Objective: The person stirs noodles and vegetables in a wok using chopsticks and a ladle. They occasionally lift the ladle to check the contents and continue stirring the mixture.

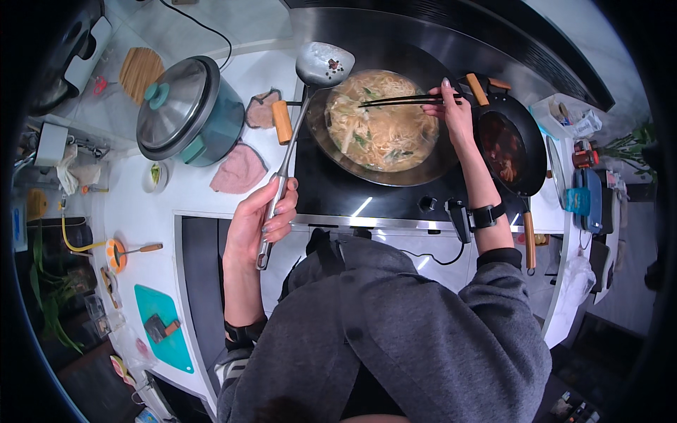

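Note:
My left hand (267, 214) grips the metal handle of a wok spatula (323, 66), whose blade is tilted up past the left rim of a large wok (381, 181). Small dark bits lie on the blade. Noodles in broth with green leaves (381, 127) fill the wok. In my right hand (454, 111) is a pair of black chopsticks (404, 100), held level over the noodles; whether the tips touch the food I cannot tell. Close to my right forearm stands a black frying pan (535, 153) with dark red sauce and pieces of food in it.
Left of the black cooktop (349, 203) are pink cloths (240, 169), a lidded teal pot (217, 116) and a small white bowl (154, 177). A cleaver (156, 328) lies on a teal cutting board (164, 296). The pan's wooden handle (529, 240) juts past the counter's front edge.

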The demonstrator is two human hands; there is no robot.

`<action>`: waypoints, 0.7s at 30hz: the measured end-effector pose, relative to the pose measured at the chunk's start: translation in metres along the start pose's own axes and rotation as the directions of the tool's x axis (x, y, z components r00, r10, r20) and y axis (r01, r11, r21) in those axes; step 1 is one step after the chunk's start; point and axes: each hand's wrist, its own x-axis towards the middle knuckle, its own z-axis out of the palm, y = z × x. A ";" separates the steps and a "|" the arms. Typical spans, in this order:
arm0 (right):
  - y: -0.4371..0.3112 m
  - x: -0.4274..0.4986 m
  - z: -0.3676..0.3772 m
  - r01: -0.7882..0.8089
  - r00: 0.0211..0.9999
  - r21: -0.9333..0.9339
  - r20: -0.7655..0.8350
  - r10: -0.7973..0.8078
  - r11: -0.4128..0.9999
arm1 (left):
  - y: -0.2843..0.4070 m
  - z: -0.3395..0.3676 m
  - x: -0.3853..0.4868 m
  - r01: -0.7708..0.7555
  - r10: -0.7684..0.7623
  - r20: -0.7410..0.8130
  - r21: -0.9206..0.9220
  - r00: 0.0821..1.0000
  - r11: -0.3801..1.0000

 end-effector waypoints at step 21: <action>0.009 0.002 -0.006 -0.090 0.996 0.047 0.008 0.090 0.995 | 0.001 -0.002 -0.003 -0.011 0.011 -0.015 0.003 1.000 1.000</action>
